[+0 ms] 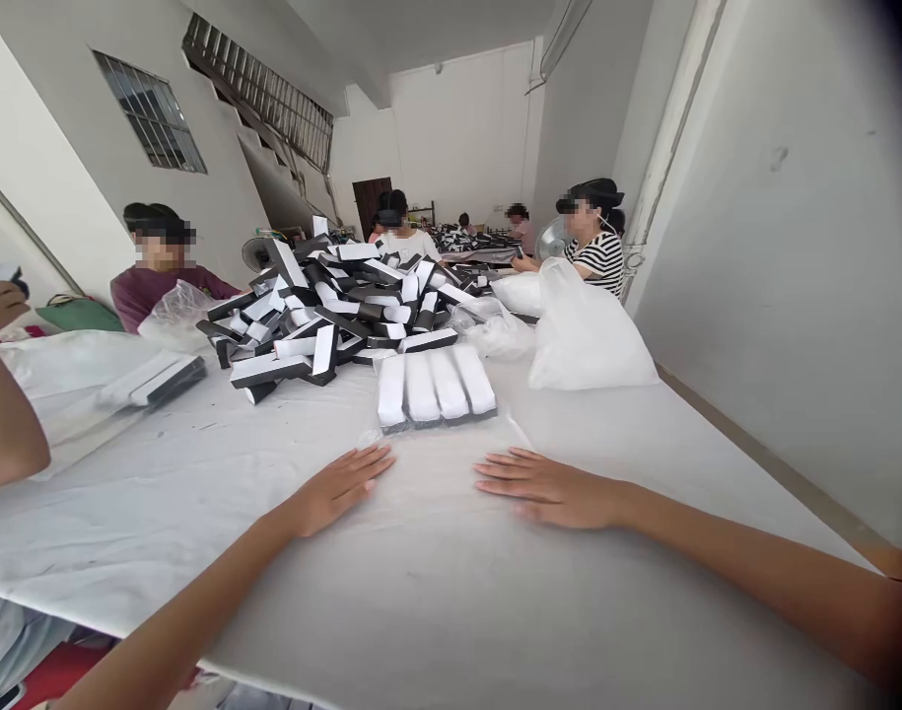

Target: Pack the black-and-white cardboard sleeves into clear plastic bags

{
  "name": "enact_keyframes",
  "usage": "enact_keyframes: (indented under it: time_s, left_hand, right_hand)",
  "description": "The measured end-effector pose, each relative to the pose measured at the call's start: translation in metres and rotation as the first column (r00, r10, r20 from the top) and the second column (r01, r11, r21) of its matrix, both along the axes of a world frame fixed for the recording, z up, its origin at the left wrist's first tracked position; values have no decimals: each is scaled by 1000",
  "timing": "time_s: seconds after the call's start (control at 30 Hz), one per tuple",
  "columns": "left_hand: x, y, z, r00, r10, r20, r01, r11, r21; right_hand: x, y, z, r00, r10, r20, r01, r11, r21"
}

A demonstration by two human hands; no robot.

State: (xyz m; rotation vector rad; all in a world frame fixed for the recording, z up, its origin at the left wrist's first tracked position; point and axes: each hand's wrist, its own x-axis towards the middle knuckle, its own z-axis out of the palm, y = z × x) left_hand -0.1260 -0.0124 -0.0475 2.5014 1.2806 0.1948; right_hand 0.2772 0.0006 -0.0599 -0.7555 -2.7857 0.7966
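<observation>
My left hand (345, 483) rests flat with its fingers stretched out over the near part of a clear plastic bag (436, 444). Across from it, my right hand (543, 487) also lies flat, fingers extended and slightly spread. Neither hand grips anything. Just beyond them, several white-and-black long boxes (437, 387) lie side by side inside the bag. The bag's near edge is hard to make out against the white table cover (457, 611).
A large heap of black-and-white boxes (347, 306) rises behind the bag. White plastic bags (588, 330) stand at the right. On the left, more boxes (166, 380) lie in plastic near a co-worker's arm (7, 424). Other people sit around the table.
</observation>
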Motion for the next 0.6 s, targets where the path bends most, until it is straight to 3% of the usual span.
enact_keyframes:
  time_s: [0.1,0.2,0.37,0.6]
  left_hand:
    - [-28,-2,-6,940,269,208,-272,962,-18]
    - [-49,2,-7,872,417,255,-432,902,0]
    - [-53,13,-3,910,413,49,-414,910,20]
    - [-42,31,-7,941,339,16,-338,931,137]
  right_hand:
    - [21,8,-4,940,-304,-154,300,953,-52]
    - [43,27,-10,843,-490,-221,512,857,55]
    - [49,53,-19,894,-421,-152,439,891,117]
    - [22,71,-21,878,-406,-256,430,901,46]
